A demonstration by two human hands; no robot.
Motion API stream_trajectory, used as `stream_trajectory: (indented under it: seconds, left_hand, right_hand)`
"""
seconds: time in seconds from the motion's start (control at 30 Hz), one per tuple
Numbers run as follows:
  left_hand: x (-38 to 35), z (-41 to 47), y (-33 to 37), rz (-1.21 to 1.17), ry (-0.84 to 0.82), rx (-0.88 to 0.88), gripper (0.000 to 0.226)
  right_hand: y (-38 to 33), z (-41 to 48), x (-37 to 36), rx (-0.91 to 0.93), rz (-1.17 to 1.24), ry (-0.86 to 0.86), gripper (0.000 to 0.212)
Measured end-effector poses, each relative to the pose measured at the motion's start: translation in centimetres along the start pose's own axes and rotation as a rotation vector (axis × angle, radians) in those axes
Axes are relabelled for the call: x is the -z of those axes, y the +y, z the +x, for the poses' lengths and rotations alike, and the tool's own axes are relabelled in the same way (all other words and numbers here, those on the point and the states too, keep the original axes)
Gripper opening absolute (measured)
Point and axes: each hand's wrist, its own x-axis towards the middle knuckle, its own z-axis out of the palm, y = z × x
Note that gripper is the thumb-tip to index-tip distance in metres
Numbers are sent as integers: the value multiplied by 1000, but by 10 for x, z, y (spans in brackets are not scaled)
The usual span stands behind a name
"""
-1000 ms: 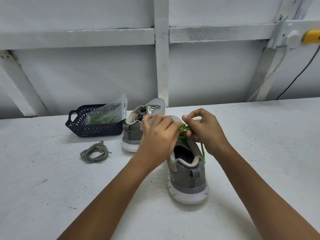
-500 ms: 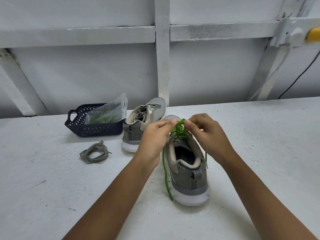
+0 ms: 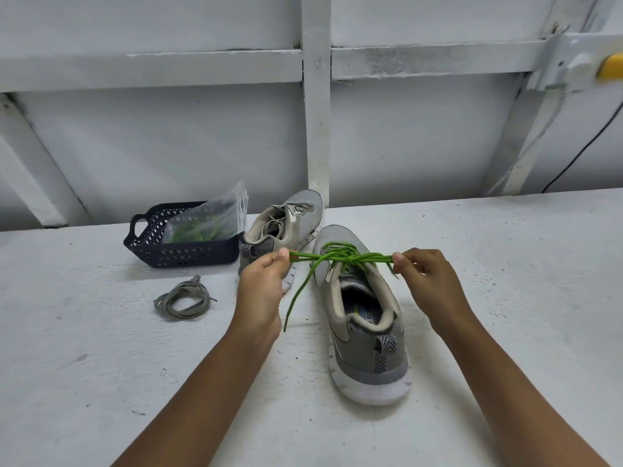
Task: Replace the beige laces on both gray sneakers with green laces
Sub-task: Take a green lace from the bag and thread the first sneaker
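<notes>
A gray sneaker (image 3: 367,335) stands in front of me, heel toward me, laced with a green lace (image 3: 340,257) knotted over its tongue. My left hand (image 3: 264,281) pinches the left loop of that lace and my right hand (image 3: 428,281) pinches the right loop, both pulled sideways and taut. One loose green end hangs down the shoe's left side onto the table. Behind it a second gray sneaker (image 3: 283,227) lies tilted with a beige lace still in its eyelets. A removed beige lace (image 3: 183,299) lies coiled on the table at the left.
A dark blue basket (image 3: 182,251) at the back left holds a clear plastic bag with green laces (image 3: 202,225). The white table (image 3: 505,281) ends at a white framed wall behind. A black cable runs down the wall at the far right.
My hands have moved apart, drawing the two green loops outward into a tight bow. The loose end now hangs on the shoe's left side.
</notes>
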Motion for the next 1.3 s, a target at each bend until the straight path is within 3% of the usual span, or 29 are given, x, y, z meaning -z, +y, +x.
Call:
stream_trajectory:
  seconds: [0.27,0.37,0.5,0.63,0.73,0.87,0.97,1.17,1.3]
  left_hand:
    - [-5,4,-5,52,117,-19,29]
    - [-4,3,-1,152,84,-75,30]
    - [9,12,3,555,-144,-224,23]
    - [9,8,3,877,-72,-514,52]
    - [7,-2,5,1060,-151,-649,50]
    - [8,-11,8,1403,-279,-625,35]
    - [10,-18,11,1479,-339,-589,38]
    - [14,-21,24,1678,-537,-466,42]
    - [13,-24,28,1585,-647,-373,37]
  right_hand:
    - [-2,1,-1,-47,6,1,29]
    - [-2,0,-3,-96,97,3,29]
    - [-4,-3,-4,-182,227,-78,22]
    - [-13,-2,-8,-172,398,-144,18]
    - [-25,-3,-7,-37,459,-213,21]
    - [-29,-9,5,252,202,-340,26]
    - [-29,-13,13,359,-16,-424,26]
    - [-37,-18,26,397,-230,-537,27]
    - [-50,-22,36,290,-369,-674,26]
